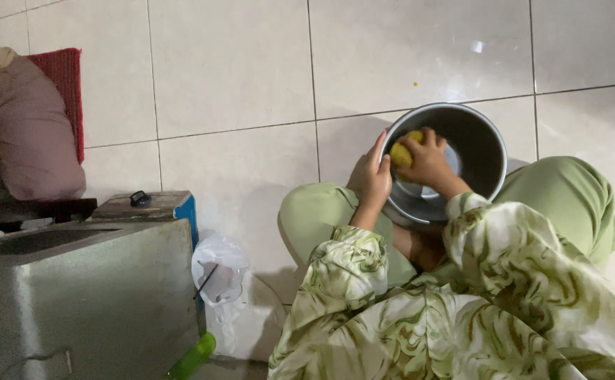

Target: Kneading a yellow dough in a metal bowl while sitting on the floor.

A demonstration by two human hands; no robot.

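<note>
A round metal bowl (487, 144) is tilted on the tiled floor between my knees. My left hand (371, 176) grips its near left rim and holds it tipped up. Inside the bowl, my right hand (430, 160) is closed around a yellow sponge-like lump (401, 153) pressed against the bowl's inner wall. Both arms wear green-and-cream patterned sleeves. My legs, in green trousers, frame the bowl on both sides.
A metal box (82, 302) stands at the lower left with a blue-edged wooden block (149, 205) behind it. A white plastic bag (219, 271) and a green plastic piece (193, 357) lie beside the box. A red mat (65, 84) and pinkish cushion (29, 134) sit at far left.
</note>
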